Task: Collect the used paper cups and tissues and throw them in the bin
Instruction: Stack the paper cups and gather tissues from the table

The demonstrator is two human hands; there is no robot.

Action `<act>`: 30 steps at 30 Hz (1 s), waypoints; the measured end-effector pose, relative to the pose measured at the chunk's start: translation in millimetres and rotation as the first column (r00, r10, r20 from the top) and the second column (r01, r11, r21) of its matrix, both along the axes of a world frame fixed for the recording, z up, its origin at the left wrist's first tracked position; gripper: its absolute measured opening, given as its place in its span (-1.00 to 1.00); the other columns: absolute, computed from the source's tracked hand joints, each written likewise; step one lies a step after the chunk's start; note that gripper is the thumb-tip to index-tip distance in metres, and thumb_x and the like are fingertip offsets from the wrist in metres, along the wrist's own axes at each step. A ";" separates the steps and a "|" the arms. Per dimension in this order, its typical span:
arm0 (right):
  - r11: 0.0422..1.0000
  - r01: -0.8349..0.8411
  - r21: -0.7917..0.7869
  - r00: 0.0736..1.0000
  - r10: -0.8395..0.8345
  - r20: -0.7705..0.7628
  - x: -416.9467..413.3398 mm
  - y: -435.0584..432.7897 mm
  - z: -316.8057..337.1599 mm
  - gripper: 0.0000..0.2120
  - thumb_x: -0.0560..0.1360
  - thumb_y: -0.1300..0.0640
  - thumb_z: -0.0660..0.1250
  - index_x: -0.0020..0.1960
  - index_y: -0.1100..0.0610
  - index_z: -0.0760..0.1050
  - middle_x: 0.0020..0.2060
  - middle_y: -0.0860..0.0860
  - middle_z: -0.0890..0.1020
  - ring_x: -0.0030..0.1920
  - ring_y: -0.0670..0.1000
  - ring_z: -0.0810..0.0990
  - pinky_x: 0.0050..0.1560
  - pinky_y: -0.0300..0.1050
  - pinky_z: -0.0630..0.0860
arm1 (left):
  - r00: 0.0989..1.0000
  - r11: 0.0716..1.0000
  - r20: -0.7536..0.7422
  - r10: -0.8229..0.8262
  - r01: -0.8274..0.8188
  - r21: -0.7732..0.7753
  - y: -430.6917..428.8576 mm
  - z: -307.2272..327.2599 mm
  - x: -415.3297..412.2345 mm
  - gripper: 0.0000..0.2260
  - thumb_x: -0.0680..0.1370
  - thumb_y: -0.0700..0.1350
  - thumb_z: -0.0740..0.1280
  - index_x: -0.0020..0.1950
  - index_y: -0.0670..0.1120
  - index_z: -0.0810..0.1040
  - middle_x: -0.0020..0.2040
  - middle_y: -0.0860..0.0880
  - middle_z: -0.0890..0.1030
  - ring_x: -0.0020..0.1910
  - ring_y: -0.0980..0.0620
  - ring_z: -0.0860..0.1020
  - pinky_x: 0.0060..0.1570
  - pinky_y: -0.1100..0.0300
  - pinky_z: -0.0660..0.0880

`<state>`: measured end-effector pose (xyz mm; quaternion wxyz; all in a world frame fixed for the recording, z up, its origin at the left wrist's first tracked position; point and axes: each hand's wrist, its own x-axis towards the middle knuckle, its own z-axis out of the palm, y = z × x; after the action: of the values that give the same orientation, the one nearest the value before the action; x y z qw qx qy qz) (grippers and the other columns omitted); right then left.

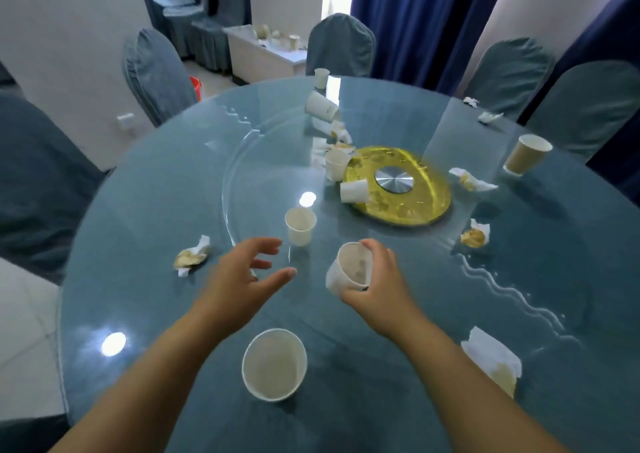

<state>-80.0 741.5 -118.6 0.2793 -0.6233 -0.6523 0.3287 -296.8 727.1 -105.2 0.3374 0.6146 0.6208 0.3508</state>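
Paper cups are all over this round glass-topped table, mixed in with crumpled tissues. The right hand has its fingers curled round one white cup, tilted so the mouth faces the camera, on the near side of the table. The left hand hovers beside it, fingers spread and loosely bent, gripping nothing, just short of an upright cup. A wider cup stands between the forearms. A balled tissue with yellowish stains lies left of the left hand. The cups look thin, smooth and off-white. A shiny gold disc sits mid-table.
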 end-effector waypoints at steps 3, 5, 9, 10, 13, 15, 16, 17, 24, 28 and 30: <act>0.999 0.043 0.031 0.999 -0.042 -0.019 -29.8 46.6 -4.4 -0.33 0.33 0.01 0.53 0.32 0.04 0.26 0.14 -0.09 0.30 0.09 -0.10 0.36 0.05 -0.24 0.30 | 0.998 0.997 -0.003 0.070 -0.070 -0.020 25.8 -13.8 -24.5 -0.63 0.43 -0.01 0.46 0.20 0.02 0.49 0.08 0.09 0.56 0.01 0.19 0.55 -0.03 0.16 0.55; 0.996 0.067 0.066 0.998 -0.065 -0.027 -47.3 77.3 -8.8 -0.27 0.34 -0.01 0.54 0.36 0.08 0.23 0.17 -0.09 0.29 0.13 -0.09 0.35 0.09 -0.25 0.29 | 0.995 0.995 0.003 0.098 -0.098 -0.035 41.7 -26.5 -38.3 -0.64 0.43 -0.02 0.46 0.20 0.00 0.50 0.07 0.09 0.57 0.00 0.20 0.55 -0.08 0.23 0.53; 0.995 0.035 0.095 0.999 -0.037 0.019 -74.8 126.6 -26.2 -0.25 0.43 0.00 0.46 0.48 0.05 0.13 0.33 0.01 0.25 0.29 0.01 0.31 0.20 -0.23 0.24 | 0.990 0.988 0.009 0.141 -0.140 -0.072 68.1 -52.9 -59.8 -0.63 0.43 -0.02 0.46 0.19 0.00 0.50 0.06 0.10 0.57 -0.03 0.18 0.56 -0.17 0.35 0.47; 0.995 0.005 0.097 0.999 -0.010 0.053 -79.4 136.1 -33.6 -0.25 0.45 0.00 0.43 0.50 0.01 0.10 0.33 0.03 0.23 0.30 0.03 0.31 0.25 -0.19 0.26 | 0.989 0.986 0.007 0.148 -0.147 -0.083 73.5 -58.6 -63.5 -0.64 0.43 -0.02 0.46 0.19 0.00 0.50 0.06 0.10 0.57 -0.03 0.18 0.56 -0.17 0.35 0.47; 0.993 -0.114 0.040 0.960 0.100 0.261 -86.5 157.8 -55.3 -0.30 0.50 0.02 0.33 0.53 -0.13 0.04 0.32 0.06 0.20 0.29 0.12 0.30 0.34 0.02 0.31 | 0.987 0.982 -0.006 0.161 -0.161 -0.102 89.4 -72.4 -69.9 -0.64 0.43 0.00 0.45 0.19 0.01 0.50 0.06 0.12 0.56 -0.03 0.19 0.56 -0.17 0.36 0.47; 0.984 -0.174 -0.039 0.906 0.176 0.386 -89.1 165.5 -64.3 -0.33 0.52 0.03 0.28 0.52 -0.16 0.04 0.34 0.06 0.15 0.30 0.15 0.25 0.32 0.04 0.33 | 0.987 0.981 -0.016 0.158 -0.159 -0.108 101.3 -78.8 -70.6 -0.64 0.43 0.01 0.45 0.19 0.02 0.50 0.07 0.13 0.56 -0.02 0.19 0.56 -0.17 0.34 0.48; 0.979 -0.189 -0.077 0.893 0.204 0.402 -90.0 167.7 -67.5 -0.35 0.53 0.03 0.27 0.52 -0.16 0.05 0.36 0.06 0.13 0.31 0.15 0.23 0.32 0.04 0.34 | 0.988 0.982 -0.021 0.151 -0.153 -0.109 107.8 -80.8 -69.5 -0.64 0.43 0.01 0.45 0.19 0.03 0.49 0.07 0.14 0.56 -0.02 0.20 0.56 -0.16 0.34 0.48; 0.974 -0.195 -0.113 0.894 0.224 0.389 -90.7 169.2 -70.2 -0.36 0.54 0.04 0.26 0.52 -0.16 0.05 0.37 0.05 0.11 0.32 0.15 0.22 0.32 0.04 0.34 | 0.990 0.984 -0.025 0.139 -0.141 -0.111 114.7 -82.2 -67.8 -0.65 0.43 0.02 0.45 0.19 0.04 0.49 0.08 0.14 0.55 -0.02 0.20 0.56 -0.16 0.33 0.48; 0.962 -0.185 -0.200 0.934 0.235 0.267 -64.4 168.6 -63.7 -0.33 0.47 0.06 0.33 0.49 -0.16 0.12 0.32 -0.03 0.17 0.24 0.10 0.42 0.23 -0.09 0.41 | 0.998 0.998 -0.048 0.027 -0.030 -0.055 173.9 -79.7 -33.3 -0.72 0.46 -0.02 0.44 0.14 0.04 0.49 0.09 0.07 0.56 -0.04 0.20 0.55 -0.07 0.21 0.52; 0.989 0.071 -0.127 0.979 -0.045 0.198 -18.5 172.0 -54.7 -0.35 0.44 0.01 0.33 0.47 -0.13 0.19 0.23 -0.05 0.28 0.20 0.02 0.43 0.15 -0.18 0.35 | 0.993 0.996 -0.080 -0.086 0.084 -0.027 199.9 -79.2 8.1 -0.73 0.50 0.00 0.40 0.17 0.02 0.49 0.11 0.07 0.54 -0.01 0.15 0.54 0.01 0.15 0.54; 0.974 0.202 -0.104 0.973 -0.187 0.138 7.5 173.1 -51.1 -0.36 0.43 0.04 0.35 0.46 -0.11 0.22 0.27 -0.03 0.29 0.21 -0.01 0.40 0.16 -0.18 0.34 | 0.978 0.989 -0.142 -0.150 0.148 -0.024 210.9 -82.5 32.1 -0.68 0.51 0.03 0.38 0.23 0.02 0.47 0.16 0.08 0.50 0.05 0.14 0.50 0.07 0.19 0.50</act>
<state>-72.5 914.5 -169.8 0.2310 -0.7193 -0.5839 0.2971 -264.7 938.0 -187.8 0.3214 0.6807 0.5979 0.2754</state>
